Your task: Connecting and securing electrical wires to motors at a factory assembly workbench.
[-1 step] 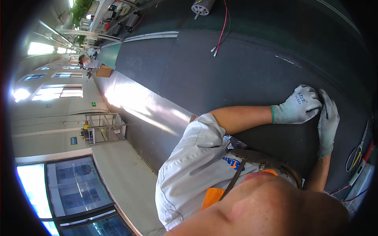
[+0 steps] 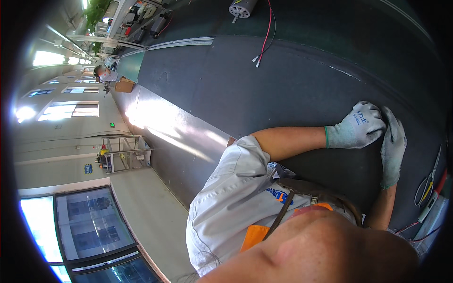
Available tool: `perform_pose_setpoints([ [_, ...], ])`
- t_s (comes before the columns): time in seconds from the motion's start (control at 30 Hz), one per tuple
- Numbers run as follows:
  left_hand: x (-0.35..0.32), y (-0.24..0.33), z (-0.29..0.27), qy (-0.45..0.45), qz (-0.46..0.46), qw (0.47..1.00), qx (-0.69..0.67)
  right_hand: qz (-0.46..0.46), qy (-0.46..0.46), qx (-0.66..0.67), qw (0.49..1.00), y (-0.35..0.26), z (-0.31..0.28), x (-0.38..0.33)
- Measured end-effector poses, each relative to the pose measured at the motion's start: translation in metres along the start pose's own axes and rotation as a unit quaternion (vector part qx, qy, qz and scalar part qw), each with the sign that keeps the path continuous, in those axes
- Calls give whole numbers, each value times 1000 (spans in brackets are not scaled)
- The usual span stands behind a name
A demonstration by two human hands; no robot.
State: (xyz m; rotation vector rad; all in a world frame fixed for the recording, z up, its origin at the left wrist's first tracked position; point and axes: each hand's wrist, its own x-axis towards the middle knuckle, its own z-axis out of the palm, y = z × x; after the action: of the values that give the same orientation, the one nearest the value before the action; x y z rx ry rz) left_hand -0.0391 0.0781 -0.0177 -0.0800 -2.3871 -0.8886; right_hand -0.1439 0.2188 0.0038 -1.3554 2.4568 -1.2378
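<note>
Both gloved hands rest on the dark belt [image 2: 292, 89] at far right: left hand [image 2: 355, 127] loosely curled, right hand [image 2: 392, 146] flat, neither gripping anything. Belt looks grippy, flexible; press flat w/ palms.

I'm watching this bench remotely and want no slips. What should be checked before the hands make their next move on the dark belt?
1. Both hands gloved: ok, left hand and right hand wear grey gloves.
2. Hands resting on the dark belt: ok, side by side and touching.
3. Something held under the left hand: cannot tell.
4. Motor with red wires close by: not ok, it lies far up the belt.
5. Scissors clear of the hands: ok, apart at the right edge.
</note>
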Motion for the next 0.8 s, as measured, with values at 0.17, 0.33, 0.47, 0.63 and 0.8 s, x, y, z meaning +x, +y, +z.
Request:
perform_pose_setpoints([
  [0.17,0,-2,2,7,5,1000,3,0,3,6,1000,0,1,0],
  [0.33,1,-2,2,6,7,1000,3,-8,7,-1,1000,1,0,0],
  [0.47,0,-1,1,0,7,1000,14,-26,6,-11,1000,0,0,0],
  [0.63,-2,-2,2,3,3,1000,12,-25,3,-18,1000,-5,-1,0],
  [0.8,-3,-6,8,-3,1,1000,1,-23,8,-25,999,1,2,-2],
])
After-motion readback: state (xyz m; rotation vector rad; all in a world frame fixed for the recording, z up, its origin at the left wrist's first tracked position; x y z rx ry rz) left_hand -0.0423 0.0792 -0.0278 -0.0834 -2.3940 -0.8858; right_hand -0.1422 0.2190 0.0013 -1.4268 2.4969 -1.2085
